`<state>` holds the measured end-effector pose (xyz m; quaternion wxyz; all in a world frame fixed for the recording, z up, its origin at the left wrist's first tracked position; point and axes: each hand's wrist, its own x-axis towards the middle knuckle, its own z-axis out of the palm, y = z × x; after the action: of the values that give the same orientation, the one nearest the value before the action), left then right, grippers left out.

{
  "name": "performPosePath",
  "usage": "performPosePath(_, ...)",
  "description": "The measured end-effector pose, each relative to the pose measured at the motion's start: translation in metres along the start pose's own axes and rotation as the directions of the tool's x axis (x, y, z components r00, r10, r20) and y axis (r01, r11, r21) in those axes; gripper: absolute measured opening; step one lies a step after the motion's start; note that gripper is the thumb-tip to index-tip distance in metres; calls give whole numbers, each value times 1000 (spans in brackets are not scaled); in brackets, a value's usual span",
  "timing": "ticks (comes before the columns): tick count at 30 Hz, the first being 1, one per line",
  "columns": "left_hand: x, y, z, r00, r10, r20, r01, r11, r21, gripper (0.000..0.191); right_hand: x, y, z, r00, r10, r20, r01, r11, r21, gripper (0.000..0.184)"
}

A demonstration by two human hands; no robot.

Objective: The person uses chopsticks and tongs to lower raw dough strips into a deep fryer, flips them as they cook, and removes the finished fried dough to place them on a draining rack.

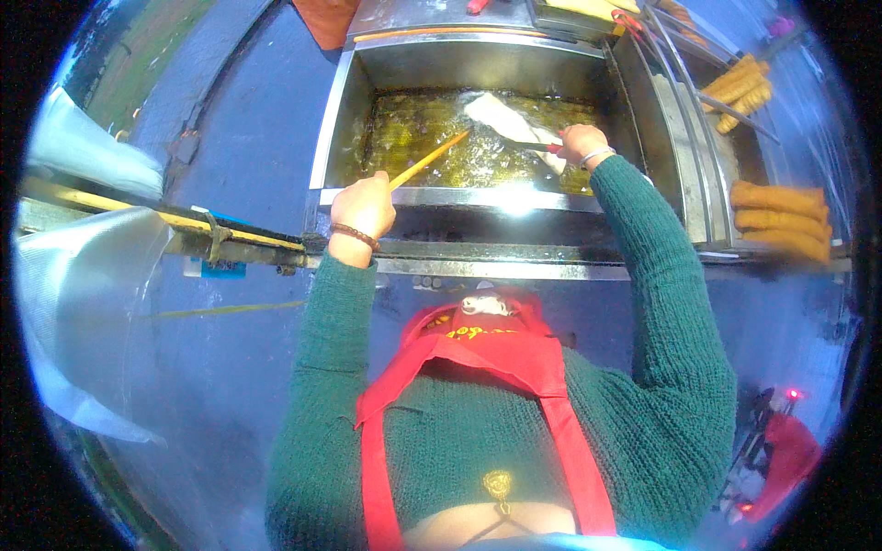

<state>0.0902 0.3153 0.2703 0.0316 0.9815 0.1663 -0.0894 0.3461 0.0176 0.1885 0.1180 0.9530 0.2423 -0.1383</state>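
Observation:
My left hand [365,206] grips a long yellow wooden stick [431,160] near the front rim of a metal frying vat [427,198]. The stick's tip reaches over the bubbling oil [413,124]. My right hand [584,144] is closed around a red-handled tool with a dark metal end [527,145]; its exact kind is unclear. Long pale strips of dough [501,118] lie in the oil towards the right, and the tool's dark end crosses over or touches one of them. My right fingers hide part of the handle.
Browned fried dough sticks [778,215] lie to the right, with several more [737,89] in a metal rack [689,138] farther back. Behind the vat is a tray of pale yellow dough [586,8]. A clear plastic sheet [89,296] hangs at left beside a yellow pole [186,222].

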Motion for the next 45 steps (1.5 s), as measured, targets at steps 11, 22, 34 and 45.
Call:
performPosePath(11,-31,-9,-34,999,-40,7,40,998,43,16,-38,-3,-22,975,-162,150,155,986,59,58)
performPosePath(22,-42,-11,-43,994,-55,-92,52,998,-33,17,-38,37,-53,983,7,181,-40,983,179,56)
performPosePath(34,-16,-5,-16,998,-58,39,59,998,-25,17,-16,-2,-7,995,-15,98,5,995,96,51)
performPosePath(45,3,5,-3,1000,-24,-19,24,999,-24,17,-7,-7,-15,948,-81,308,-19,950,311,54)
